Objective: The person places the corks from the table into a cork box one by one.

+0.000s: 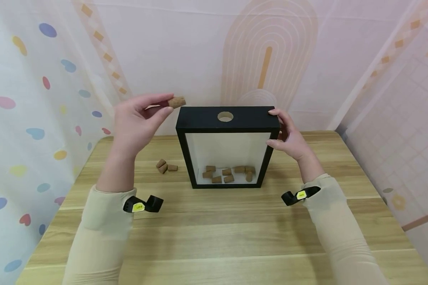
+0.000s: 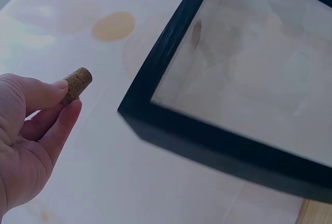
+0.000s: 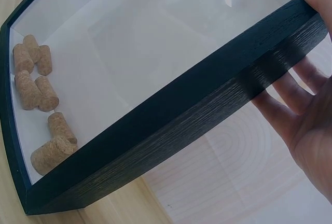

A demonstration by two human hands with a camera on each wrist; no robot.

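The left hand [image 1: 135, 120] is raised above the desk [image 1: 214, 237], its grip narrow: thumb and fingertips pinch a single cork [image 1: 176, 102], which sticks out sideways toward a black frame box [image 1: 228, 118]. The cork is held in the air just left of the box's top edge, near it but apart. The right hand [image 1: 289, 136] has a wide, relaxed grip, fingers mostly straight, touching the box's upper right corner and right side.

The left wrist view shows the cork [image 2: 77, 84] between thumb and finger [image 2: 57, 125], with the box's dark corner [image 2: 155, 115] and its clear front pane close by. Only the head view shows the round hole [image 1: 225, 116] in the top of the box and three loose corks [image 1: 165, 166] lying on the desk, left of the box. The right wrist view looks along the box's dark side [image 3: 197, 125], with the right hand's fingers [image 3: 290, 99] spread behind it, and shows the corks inside [image 3: 39, 99] lying along the bottom.

The box stands upright on the wooden desk. Pale patterned curtains [image 1: 28, 99] hang around the desk.
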